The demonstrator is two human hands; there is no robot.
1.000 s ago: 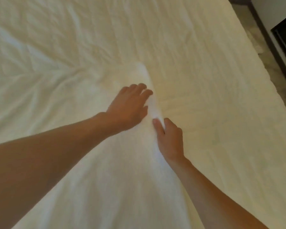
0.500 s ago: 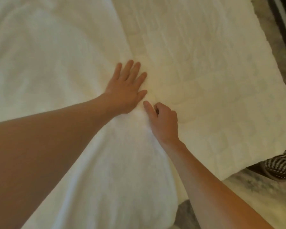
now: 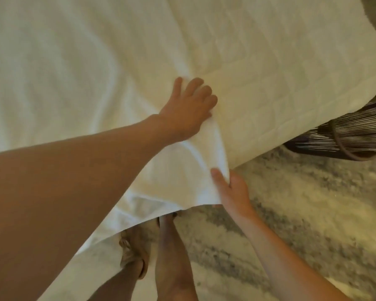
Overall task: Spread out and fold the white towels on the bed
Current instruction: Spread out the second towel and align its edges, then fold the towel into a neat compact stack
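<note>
A white towel [image 3: 78, 79] lies spread over the left part of the bed [image 3: 280, 68], and its near end hangs over the bed's front edge. My left hand [image 3: 185, 111] rests flat on the towel's right edge, fingers apart. My right hand [image 3: 230, 190] pinches the towel's near right corner at the bed's front edge, thumb on top and fingers underneath. The hanging end of the towel hides part of my legs.
The quilted bed cover lies bare to the right of the towel. A dark wire-ribbed basket [image 3: 347, 135] stands on the floor by the bed's right corner. A mottled grey and cream carpet [image 3: 302, 203] covers the floor, and my sandalled feet [image 3: 137, 255] stand at the bed's edge.
The view has tilted down towards the bed's front edge and the floor. My right hand has slid back along the towel's edge to its near corner. My left hand stays pressed on the towel.
</note>
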